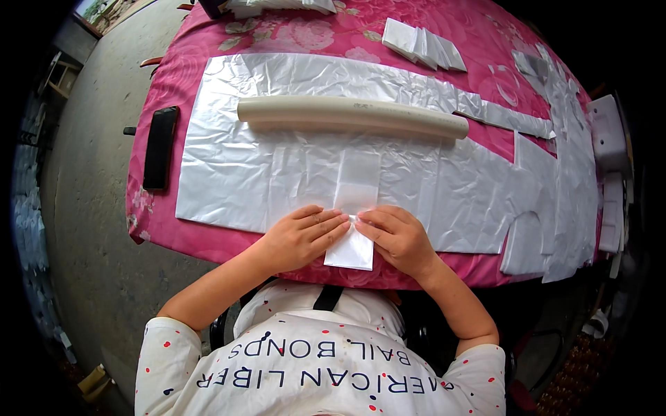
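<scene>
Pink flowered cloth (208, 62) covers the table, and most of it lies under a wide sheet of crinkled clear plastic (236, 159). At the far left edge of the table rests a flat black oblong object (160, 147), lengthwise along the edge, just beside the sheet. Across the upper part of the sheet lies a long cream-coloured tube (350, 114), running left to right.

Near the front edge, in the middle, a narrow white plastic strip (355, 201) lies on the sheet with its near end hanging toward the person. The left hand (303, 238) presses flat on the strip's left side, fingers together and stretched out — no closed grip, just pressing down. The right hand (399, 237) does the same from the right, its fingertips meeting the left's on the strip.

Further right, near the table's back edge, a fanned stack of folded white pieces (423, 45) sits on the cloth. Cut plastic offcuts (555, 201) pile along the right edge.
</scene>
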Demonstrator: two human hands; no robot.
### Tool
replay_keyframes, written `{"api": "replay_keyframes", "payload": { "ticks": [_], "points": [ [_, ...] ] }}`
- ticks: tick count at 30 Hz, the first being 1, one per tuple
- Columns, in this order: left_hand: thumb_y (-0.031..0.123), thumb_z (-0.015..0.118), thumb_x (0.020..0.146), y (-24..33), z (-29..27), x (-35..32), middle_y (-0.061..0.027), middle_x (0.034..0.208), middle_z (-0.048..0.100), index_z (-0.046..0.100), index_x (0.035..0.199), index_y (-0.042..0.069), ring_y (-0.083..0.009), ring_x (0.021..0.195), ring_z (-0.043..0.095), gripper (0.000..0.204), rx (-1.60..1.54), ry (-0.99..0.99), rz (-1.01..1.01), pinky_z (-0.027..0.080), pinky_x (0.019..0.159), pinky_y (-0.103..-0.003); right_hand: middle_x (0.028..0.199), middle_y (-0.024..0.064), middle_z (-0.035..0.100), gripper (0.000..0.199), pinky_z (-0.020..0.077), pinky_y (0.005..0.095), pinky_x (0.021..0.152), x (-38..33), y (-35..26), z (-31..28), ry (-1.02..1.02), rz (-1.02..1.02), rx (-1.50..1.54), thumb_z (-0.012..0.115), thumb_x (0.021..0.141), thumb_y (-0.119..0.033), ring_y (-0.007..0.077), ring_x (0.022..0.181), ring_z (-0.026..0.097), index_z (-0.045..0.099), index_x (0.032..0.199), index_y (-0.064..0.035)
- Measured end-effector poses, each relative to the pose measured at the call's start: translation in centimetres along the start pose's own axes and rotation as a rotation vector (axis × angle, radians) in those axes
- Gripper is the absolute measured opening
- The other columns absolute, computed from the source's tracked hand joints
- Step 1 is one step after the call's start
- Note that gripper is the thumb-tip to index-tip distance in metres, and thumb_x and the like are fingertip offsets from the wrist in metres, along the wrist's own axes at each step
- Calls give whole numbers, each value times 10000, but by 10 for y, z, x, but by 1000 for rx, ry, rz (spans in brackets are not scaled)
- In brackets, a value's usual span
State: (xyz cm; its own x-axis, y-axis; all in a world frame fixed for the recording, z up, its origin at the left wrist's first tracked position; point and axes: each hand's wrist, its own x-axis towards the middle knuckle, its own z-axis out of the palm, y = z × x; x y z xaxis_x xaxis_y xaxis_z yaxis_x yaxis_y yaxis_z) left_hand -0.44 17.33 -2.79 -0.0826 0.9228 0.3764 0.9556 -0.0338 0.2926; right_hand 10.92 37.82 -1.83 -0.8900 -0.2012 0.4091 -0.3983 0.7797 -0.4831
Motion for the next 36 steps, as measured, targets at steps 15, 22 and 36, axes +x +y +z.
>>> {"api": "replay_keyframes", "payload": {
  "ticks": [15, 22, 36],
  "points": [
    [87, 649, 802, -12, -1, 50, -112, 719, 635, 358, 1351, 16, -184, 537, 605, 625, -488, 142, -952, 479, 572, -266, 626, 94, 621, 228, 456, 280, 531, 50, 17, -19, -273, 1045, 514, 565, 835, -185, 148, 534, 608, 653, 804, 23],
    [84, 659, 756, -11, 0, 43, -163, 1059, 606, 443, 1250, -29, -271, 859, 628, 551, -218, 277, -689, 504, 721, -334, 620, 64, 595, 221, 450, 230, 500, 56, 34, -15, -344, 1193, 641, 581, 847, -156, 104, 511, 568, 626, 729, 25],
    [634, 508, 755, 2, 34, 53, -252, 1452, 175, 168, 1376, -104, -359, 1379, 106, 1023, 96, -106, -416, 83, 1113, -458, 596, 78, 606, 183, 468, 303, 533, 51, 24, -17, -346, 995, 330, 650, 716, -184, 189, 543, 605, 616, 663, -12]
  ]
}}
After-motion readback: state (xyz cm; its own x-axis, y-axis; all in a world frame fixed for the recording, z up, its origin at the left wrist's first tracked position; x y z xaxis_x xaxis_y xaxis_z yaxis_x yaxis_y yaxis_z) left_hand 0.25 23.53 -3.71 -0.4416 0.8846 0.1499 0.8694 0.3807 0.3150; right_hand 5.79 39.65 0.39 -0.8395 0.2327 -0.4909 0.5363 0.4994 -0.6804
